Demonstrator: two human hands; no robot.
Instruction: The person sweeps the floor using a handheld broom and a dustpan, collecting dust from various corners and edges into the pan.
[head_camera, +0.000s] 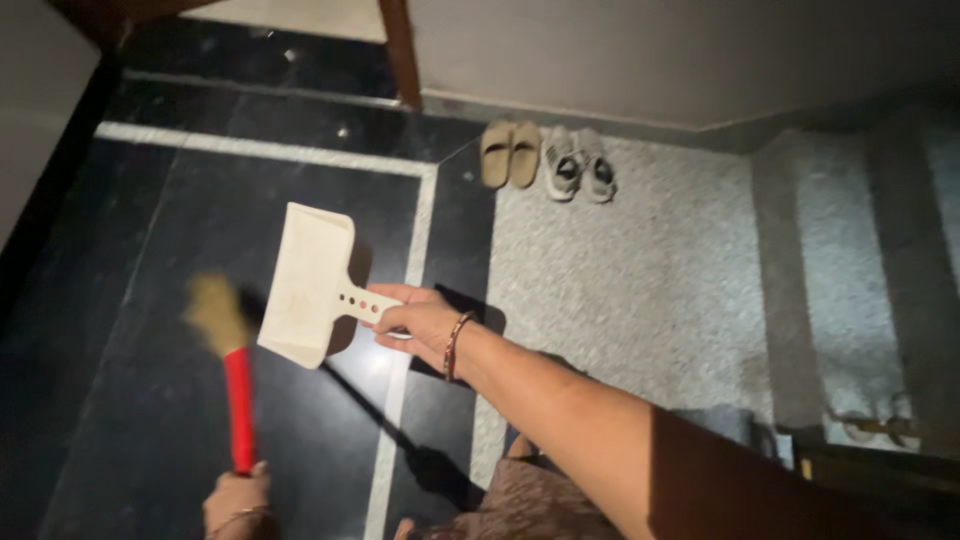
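Right hand (425, 325) grips the handle of a cream dustpan (308, 285), held above the dark floor (150, 250). Left hand (238, 500) is closed on a red-handled broom (232, 370), just left of the dustpan. Two pairs of sandals (548, 158) lie well beyond it.

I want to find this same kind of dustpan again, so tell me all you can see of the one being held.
The dustpan is cream-white and looks like plastic: a flat, roughly square pan with a raised rim and a short flat handle pierced by a row of small round holes. The right hand holds the handle, keeping the pan above the dark floor, tilted, its wide edge pointing away. Nothing else touches it.
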